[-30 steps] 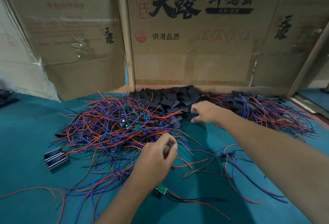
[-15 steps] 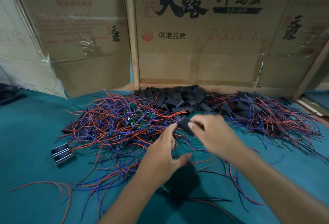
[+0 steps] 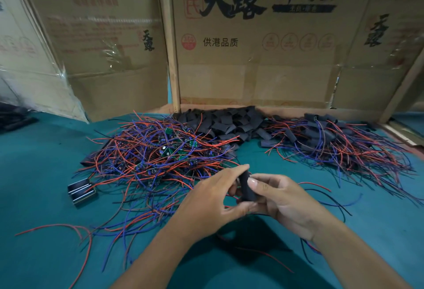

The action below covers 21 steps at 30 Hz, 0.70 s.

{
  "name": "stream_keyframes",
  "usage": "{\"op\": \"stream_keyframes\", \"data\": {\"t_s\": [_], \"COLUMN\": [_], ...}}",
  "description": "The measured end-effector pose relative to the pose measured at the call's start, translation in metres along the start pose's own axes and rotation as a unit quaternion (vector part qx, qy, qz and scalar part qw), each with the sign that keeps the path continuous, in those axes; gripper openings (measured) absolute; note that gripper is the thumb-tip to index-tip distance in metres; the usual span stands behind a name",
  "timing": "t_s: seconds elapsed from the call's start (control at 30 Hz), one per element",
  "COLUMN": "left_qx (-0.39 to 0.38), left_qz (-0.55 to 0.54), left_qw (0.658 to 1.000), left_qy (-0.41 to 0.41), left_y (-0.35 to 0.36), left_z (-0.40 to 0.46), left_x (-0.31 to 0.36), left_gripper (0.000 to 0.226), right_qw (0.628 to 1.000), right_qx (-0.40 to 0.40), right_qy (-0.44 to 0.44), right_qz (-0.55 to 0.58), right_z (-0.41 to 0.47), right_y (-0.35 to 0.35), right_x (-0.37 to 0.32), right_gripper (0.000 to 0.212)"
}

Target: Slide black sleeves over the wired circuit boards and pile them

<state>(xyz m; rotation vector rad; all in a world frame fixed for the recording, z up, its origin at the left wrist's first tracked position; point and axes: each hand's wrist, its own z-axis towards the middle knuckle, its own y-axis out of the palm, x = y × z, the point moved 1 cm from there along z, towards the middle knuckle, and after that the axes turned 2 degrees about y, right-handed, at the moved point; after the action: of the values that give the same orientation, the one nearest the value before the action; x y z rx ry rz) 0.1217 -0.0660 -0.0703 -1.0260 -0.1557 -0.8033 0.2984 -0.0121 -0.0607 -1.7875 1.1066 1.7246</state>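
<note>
Both hands meet above the green table. My right hand (image 3: pixel 282 199) pinches a black sleeve (image 3: pixel 246 186) between thumb and fingers. My left hand (image 3: pixel 213 199) curls around the sleeve's left side, with red and black wires trailing under both hands; whether it holds a board is hidden. A tangled heap of bare wired circuit boards (image 3: pixel 165 151) with red and blue wires lies ahead on the left. Loose black sleeves (image 3: pixel 229 123) are heaped at the back. Sleeved boards (image 3: pixel 332 141) with their wires are piled at the right.
Cardboard boxes (image 3: pixel 252 59) wall off the back of the green table (image 3: pixel 34 197). A small black and silver tool (image 3: pixel 81 191) lies left of the wire heap. Stray wires run across the cloth near my forearms.
My right hand took a black sleeve from the back heap and brought it toward me. My left hand rose from the table and closed in on the sleeve beside it.
</note>
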Motion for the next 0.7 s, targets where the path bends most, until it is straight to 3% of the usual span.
{"op": "stream_keyframes", "data": {"t_s": [0.1, 0.3, 0.47, 0.57, 0.7], "left_qx": [-0.005, 0.061, 0.105, 0.131, 0.061], "left_qz": [0.052, 0.194, 0.195, 0.221, 0.347], "left_qw": [0.998, 0.978, 0.968, 0.953, 0.919], "left_qy": [-0.017, -0.044, -0.115, -0.16, -0.175], "left_y": [-0.009, -0.016, -0.02, -0.037, -0.085], "left_z": [0.0, 0.002, 0.0, 0.008, 0.067], "left_x": [-0.008, -0.023, -0.037, -0.048, -0.084], "left_gripper": [0.069, 0.029, 0.01, 0.009, 0.019], "right_qw": [0.999, 0.987, 0.982, 0.981, 0.981], "right_qx": [0.046, 0.115, 0.131, 0.129, 0.13], "right_qy": [-0.028, -0.094, -0.109, -0.115, -0.104], "right_qz": [0.006, -0.06, -0.088, -0.092, -0.1], "right_z": [0.002, 0.006, 0.007, 0.008, 0.01], "right_y": [-0.002, -0.009, -0.01, -0.007, -0.005], "right_x": [0.004, 0.006, 0.007, 0.01, 0.012], "right_gripper": [0.05, 0.037, 0.017, 0.013, 0.026]}}
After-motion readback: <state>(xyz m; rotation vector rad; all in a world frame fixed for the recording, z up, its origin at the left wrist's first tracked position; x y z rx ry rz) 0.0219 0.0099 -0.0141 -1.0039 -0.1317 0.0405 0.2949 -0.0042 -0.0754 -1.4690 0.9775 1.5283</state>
